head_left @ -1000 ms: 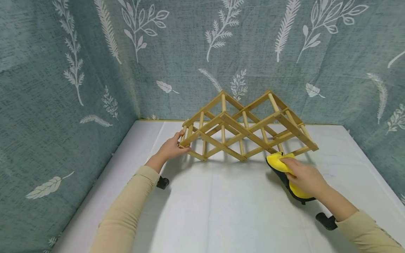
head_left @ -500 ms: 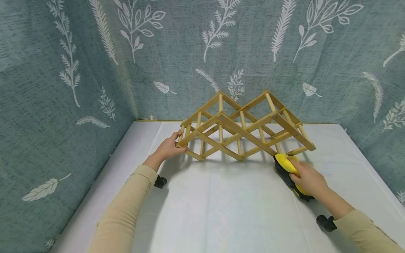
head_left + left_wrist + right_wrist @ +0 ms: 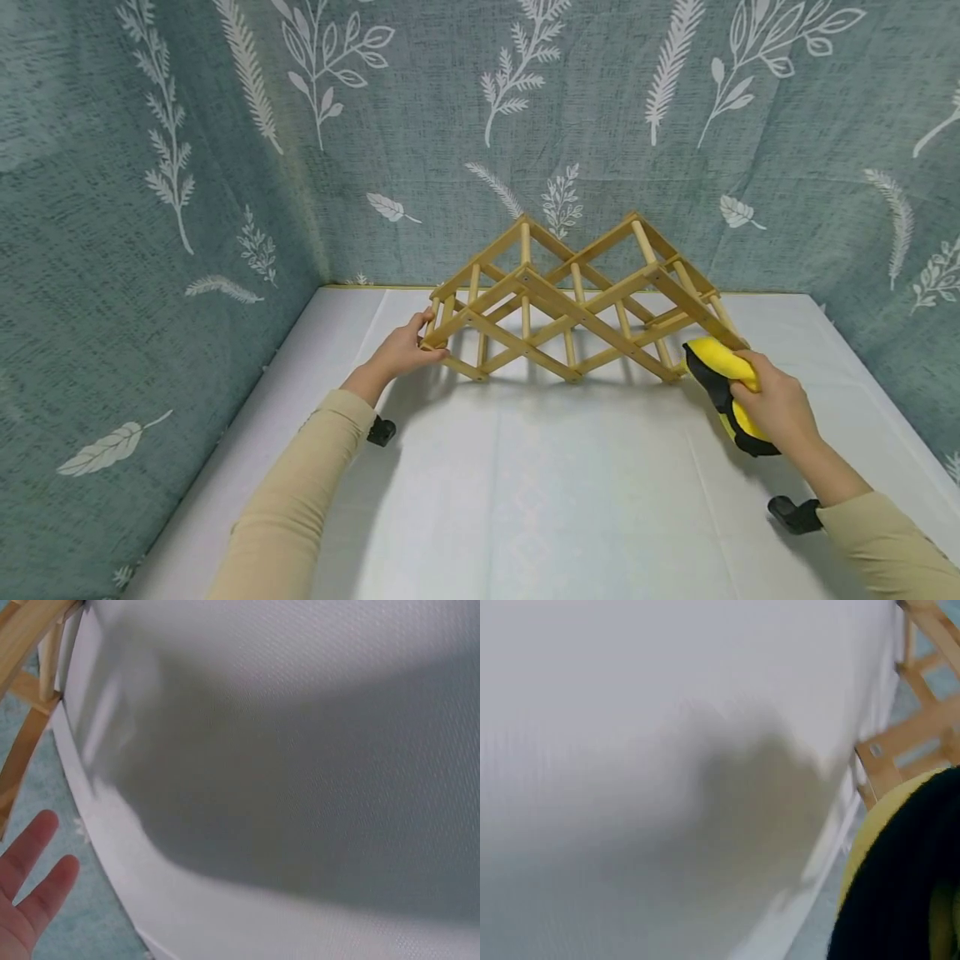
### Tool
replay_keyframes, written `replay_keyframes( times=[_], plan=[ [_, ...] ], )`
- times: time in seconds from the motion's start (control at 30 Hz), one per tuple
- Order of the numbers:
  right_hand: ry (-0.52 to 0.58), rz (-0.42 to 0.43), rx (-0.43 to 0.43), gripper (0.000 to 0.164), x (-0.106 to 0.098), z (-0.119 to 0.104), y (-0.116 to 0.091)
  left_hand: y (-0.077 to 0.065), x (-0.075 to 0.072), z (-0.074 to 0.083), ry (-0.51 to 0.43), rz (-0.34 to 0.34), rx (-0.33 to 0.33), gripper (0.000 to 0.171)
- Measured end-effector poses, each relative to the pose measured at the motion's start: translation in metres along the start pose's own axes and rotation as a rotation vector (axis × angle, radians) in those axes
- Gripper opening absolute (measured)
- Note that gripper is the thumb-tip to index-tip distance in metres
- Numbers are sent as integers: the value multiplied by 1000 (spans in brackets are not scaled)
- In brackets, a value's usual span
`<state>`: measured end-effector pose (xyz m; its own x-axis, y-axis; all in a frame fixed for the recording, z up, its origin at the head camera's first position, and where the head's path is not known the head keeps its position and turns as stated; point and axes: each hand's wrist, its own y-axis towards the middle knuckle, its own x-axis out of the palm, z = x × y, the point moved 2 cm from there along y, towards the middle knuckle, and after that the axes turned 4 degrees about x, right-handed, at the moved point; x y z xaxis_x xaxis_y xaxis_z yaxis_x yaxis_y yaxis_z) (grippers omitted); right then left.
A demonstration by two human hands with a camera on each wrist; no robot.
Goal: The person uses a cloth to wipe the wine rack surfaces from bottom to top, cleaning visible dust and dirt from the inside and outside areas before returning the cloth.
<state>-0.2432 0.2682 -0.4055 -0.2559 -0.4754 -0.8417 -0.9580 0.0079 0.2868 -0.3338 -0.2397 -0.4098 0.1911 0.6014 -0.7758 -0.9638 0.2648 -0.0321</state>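
Note:
A folding wooden wine rack (image 3: pixel 555 293) with crossed slats and round dowels stands on the white-covered table. My left hand (image 3: pixel 401 352) grips its left end, thumb in front; in the left wrist view, two fingers (image 3: pixel 49 896) extend beside the wood. My right hand (image 3: pixel 782 404) holds a yellow cloth (image 3: pixel 716 357) with a black side, bunched against the rack's lower right end. In the right wrist view the cloth's dark side (image 3: pixel 900 892) covers the right hand, and the rack's slats (image 3: pixel 911 733) appear just above it.
Teal fabric walls (image 3: pixel 420 125) with white leaf prints close off the back and sides. The white table cover (image 3: pixel 570 500) spreads in front of the rack. Black wrist cameras (image 3: pixel 382 431) sit below both hands.
My right hand has moved right and slightly up with the yellow cloth, from the rack's lower front edge toward its right end corner. The left hand and rack stay in place.

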Motion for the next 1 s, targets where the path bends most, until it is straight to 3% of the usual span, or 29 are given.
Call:
replay_keyframes(
  times=[0.1,0.37,0.57,0.8,0.9,1.0],
  plan=[
    [5,49,7,41,-9,4,-1,0,0,-1,0,-2,3,77],
    [57,42,23,43,-17,0,-12,-1,0,0,2,-7,4,76],
    [94,-54,-38,44,-5,-8,-18,-1,0,3,-3,-15,7,75],
    [105,-261,19,48,21,-5,-7,0,0,2,-7,-24,-10,77],
    [96,-278,46,49,29,-3,-4,-1,-1,2,-3,-25,-10,77],
    [105,-226,82,47,29,0,-3,-1,-1,3,9,-25,-6,78]
  ],
)
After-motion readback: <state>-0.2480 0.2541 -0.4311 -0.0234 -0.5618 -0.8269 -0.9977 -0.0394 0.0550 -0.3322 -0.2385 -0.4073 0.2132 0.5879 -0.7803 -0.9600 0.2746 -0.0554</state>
